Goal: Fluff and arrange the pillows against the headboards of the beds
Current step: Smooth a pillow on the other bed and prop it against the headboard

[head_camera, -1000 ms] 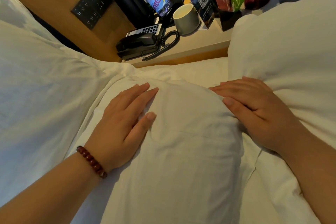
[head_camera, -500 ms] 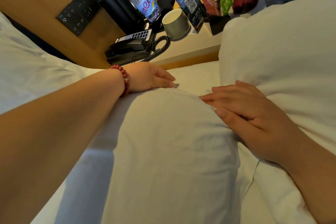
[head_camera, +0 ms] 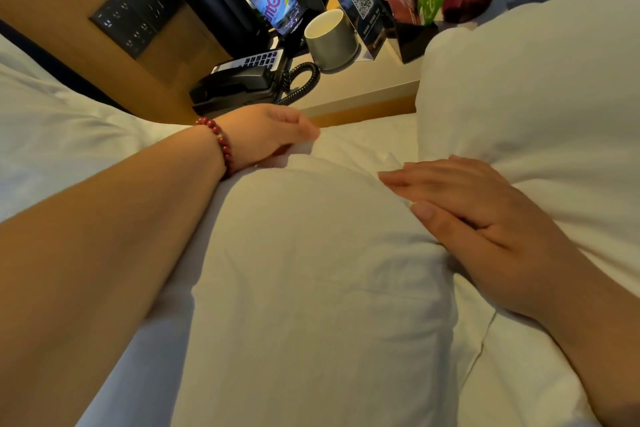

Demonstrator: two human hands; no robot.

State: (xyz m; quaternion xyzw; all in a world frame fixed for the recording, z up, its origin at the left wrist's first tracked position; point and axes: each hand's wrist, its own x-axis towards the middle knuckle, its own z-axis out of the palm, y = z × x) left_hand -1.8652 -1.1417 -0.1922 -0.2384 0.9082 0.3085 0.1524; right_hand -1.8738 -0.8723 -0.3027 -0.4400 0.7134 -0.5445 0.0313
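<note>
Head view: left hand grips pillow corner, right hand flat on it, near "WIFI" sign.

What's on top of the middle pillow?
Right hand lies flat on the right edge of the pillow; left hand grips its far end. Left fingertips are hidden by fabric.

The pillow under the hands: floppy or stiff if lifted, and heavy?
Probably floppy: the pillow creases where the right hand presses it. Likely light for its size, as it looks puffed up. Its cloth bunches at the left hand, so it should not slip easily.
</note>
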